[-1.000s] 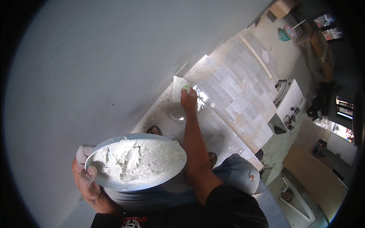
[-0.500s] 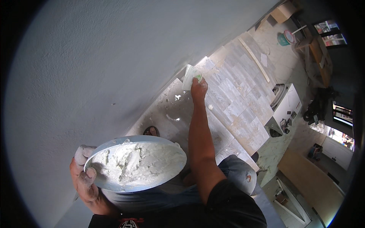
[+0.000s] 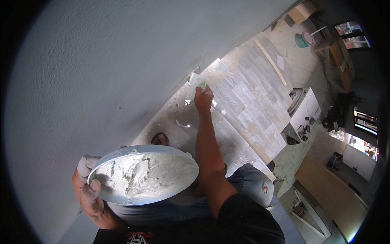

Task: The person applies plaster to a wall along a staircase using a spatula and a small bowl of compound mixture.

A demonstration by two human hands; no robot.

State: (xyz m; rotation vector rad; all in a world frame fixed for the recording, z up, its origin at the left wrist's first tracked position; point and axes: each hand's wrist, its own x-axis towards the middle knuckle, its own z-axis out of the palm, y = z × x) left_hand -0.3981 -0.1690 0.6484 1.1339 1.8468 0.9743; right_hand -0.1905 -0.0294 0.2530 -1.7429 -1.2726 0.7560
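My left hand (image 3: 90, 183), crusted with white paste, grips the rim of a pale blue tub (image 3: 142, 201). Thick white plaster (image 3: 142, 175) fills the tub, which tilts across my lap. With my right arm stretched forward, my right hand (image 3: 204, 99) is closed on a plastering trowel (image 3: 193, 86) that has a broad pale blade and a bit of green at its handle. The trowel's blade is close to the grey wall (image 3: 93, 73) near its lower edge; I cannot tell whether they touch. Part of my grip is hidden behind my knuckles.
Wood-patterned grey boards (image 3: 248, 97) lie to the right of my arm, with a long strip (image 3: 270, 63) across them. A white cabinet (image 3: 304, 114) holds small dark items. Farther off are a green bucket (image 3: 300, 41) and a cardboard box (image 3: 300, 13). My sandaled foot (image 3: 160, 139) shows beyond the tub.
My right hand has shifted left with the trowel, nearer the wall. The left hand and tub have barely moved.
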